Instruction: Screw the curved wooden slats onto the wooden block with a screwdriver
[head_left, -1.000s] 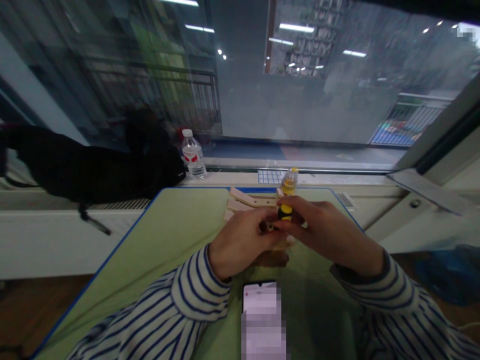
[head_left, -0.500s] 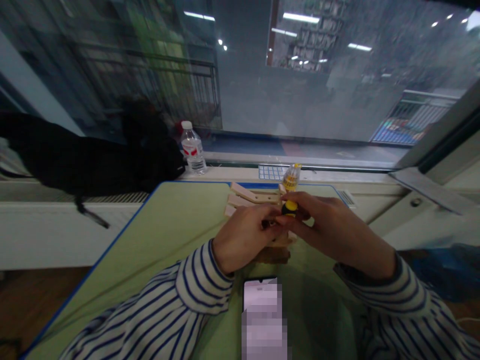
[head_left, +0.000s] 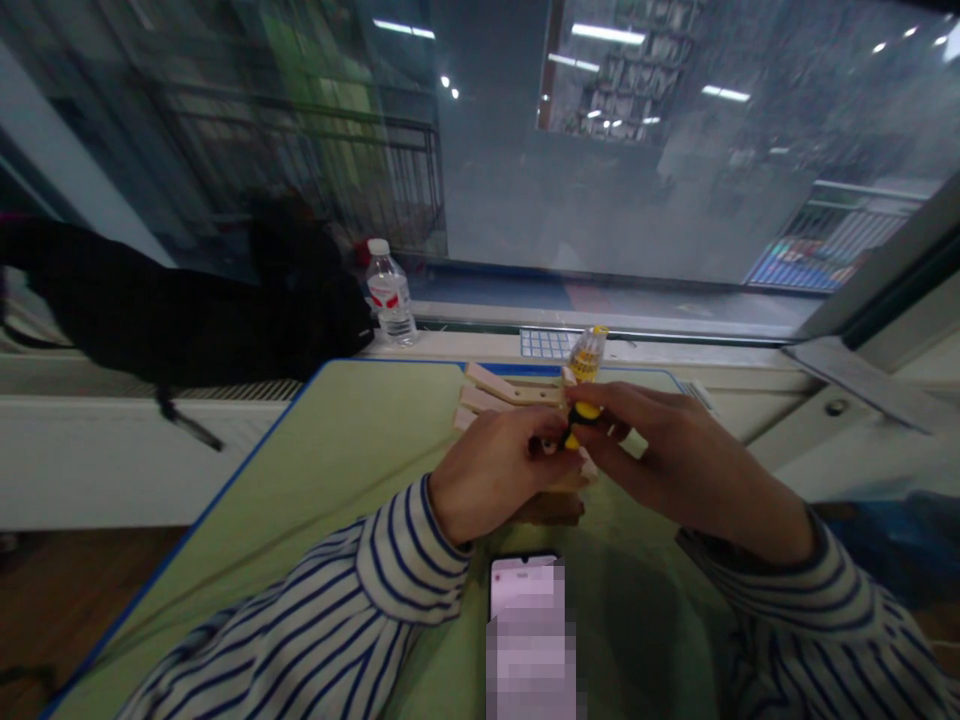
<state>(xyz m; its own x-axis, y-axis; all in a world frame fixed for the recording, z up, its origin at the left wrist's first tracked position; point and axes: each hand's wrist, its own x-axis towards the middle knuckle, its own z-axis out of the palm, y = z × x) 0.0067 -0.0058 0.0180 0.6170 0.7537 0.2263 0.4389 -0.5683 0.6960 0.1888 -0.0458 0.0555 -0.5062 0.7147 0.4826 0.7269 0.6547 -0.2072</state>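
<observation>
My right hand (head_left: 660,455) is closed round a yellow and black screwdriver (head_left: 579,418), its handle pointing up between my fingers. Just left of it, my left hand (head_left: 491,470) rests with its fingers pinched against a wooden assembly (head_left: 559,488) on the green table (head_left: 337,470). The screwdriver's tip is hidden between the two hands. Pale wooden slats (head_left: 502,392) lie just beyond my fingers. A small clear container with a yellow cap (head_left: 587,355) stands at the table's far edge.
A phone (head_left: 525,600) lies on the table close to me, between my striped sleeves. On the windowsill stand a water bottle (head_left: 390,297) and a black bag (head_left: 180,310). A big window fills the background.
Both hands stay together over the wooden assembly. My right hand has shifted slightly right and turned on the screwdriver; the view has drifted a little.
</observation>
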